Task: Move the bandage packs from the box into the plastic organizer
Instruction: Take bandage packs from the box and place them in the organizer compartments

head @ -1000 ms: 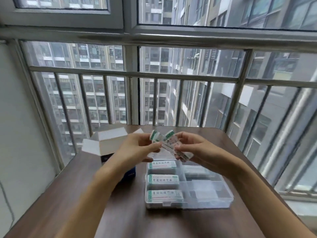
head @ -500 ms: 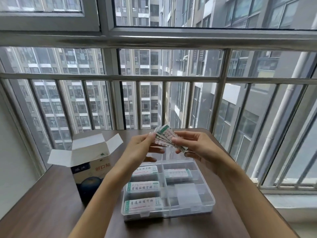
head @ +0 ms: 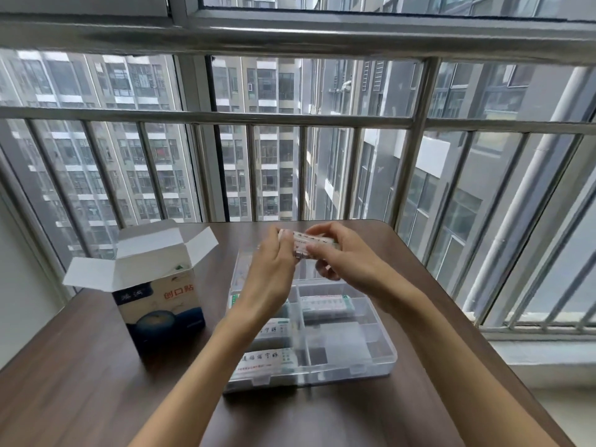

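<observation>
Both hands hold a small stack of bandage packs (head: 306,243) above the far end of the clear plastic organizer (head: 371,366). My left hand (head: 271,272) grips the stack's left end and my right hand (head: 342,256) its right end. The organizer lies open on the table, with packs in its left compartments (head: 267,359) and one pack in a right compartment (head: 325,303). The blue and white bandage box (head: 161,311) stands open to the organizer's left, flaps up.
The brown table (head: 80,398) ends just beyond the hands at a barred window (head: 300,121). The organizer's clear lid (head: 240,269) lies open behind it. A white wall borders the left side.
The fanned packs have been gathered into a tighter, level stack between both hands. The view has shifted, so the box and organizer sit further right and lower.
</observation>
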Available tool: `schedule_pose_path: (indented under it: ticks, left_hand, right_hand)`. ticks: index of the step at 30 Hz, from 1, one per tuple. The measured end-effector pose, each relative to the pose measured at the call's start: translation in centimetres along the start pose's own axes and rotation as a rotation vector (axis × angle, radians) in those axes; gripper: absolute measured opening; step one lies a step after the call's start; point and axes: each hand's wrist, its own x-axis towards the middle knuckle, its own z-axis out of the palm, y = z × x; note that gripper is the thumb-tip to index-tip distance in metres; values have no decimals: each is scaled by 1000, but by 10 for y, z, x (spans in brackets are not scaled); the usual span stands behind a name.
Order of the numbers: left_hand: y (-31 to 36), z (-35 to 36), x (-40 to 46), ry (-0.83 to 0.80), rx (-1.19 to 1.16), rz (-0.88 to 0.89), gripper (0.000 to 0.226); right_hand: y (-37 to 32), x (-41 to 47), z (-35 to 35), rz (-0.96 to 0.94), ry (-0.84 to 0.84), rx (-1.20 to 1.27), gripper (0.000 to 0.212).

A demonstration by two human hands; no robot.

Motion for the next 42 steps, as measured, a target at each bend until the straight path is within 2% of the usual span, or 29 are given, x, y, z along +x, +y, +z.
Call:
schedule_pose_path:
  ticks: [3, 6, 10, 15, 20, 26, 30, 34, 38, 42]
  left_hand:
    - [0, 0, 0, -37, -17, -40, 30]
    - [2, -5, 3, -124, 14, -75, 26]
    - [-6, -13, 5, -235, 144, -17, 14]
    - [-21, -12, -1, -229, 480, 105, 12]
    - [-21, -10, -3, -197, 645, 159, 15]
    - [-19, -10, -1, -326, 746, 121, 16]
    - [-16, -11, -1, -385, 864, 153, 23]
    - [-13, -11, -1, -458, 908, 142, 26]
    - [-11, -11, -1, -527, 891, 145, 29]
    - [-10, -8, 0, -516, 919, 168, 29]
  right_hand:
    - [1, 0, 0, 3, -45, -42, 22]
    - [1, -7, -14, -49, -90, -191, 20]
    - [10, -7, -28, -123, -41, -349, 18]
    - [33, -2, -24, -74, -27, -463, 17]
    - [41, 0, -26, -76, 29, -552, 14]
    - [43, 0, -30, 46, -68, -629, 13]
    - [43, 1, -27, 46, -76, -726, 9]
    - [32, 1, -24, 55, -99, -937, 13]
    - [23, 18, -19, 194, -143, -1006, 12]
    - [12, 30, -11, 301, -141, -1120, 28]
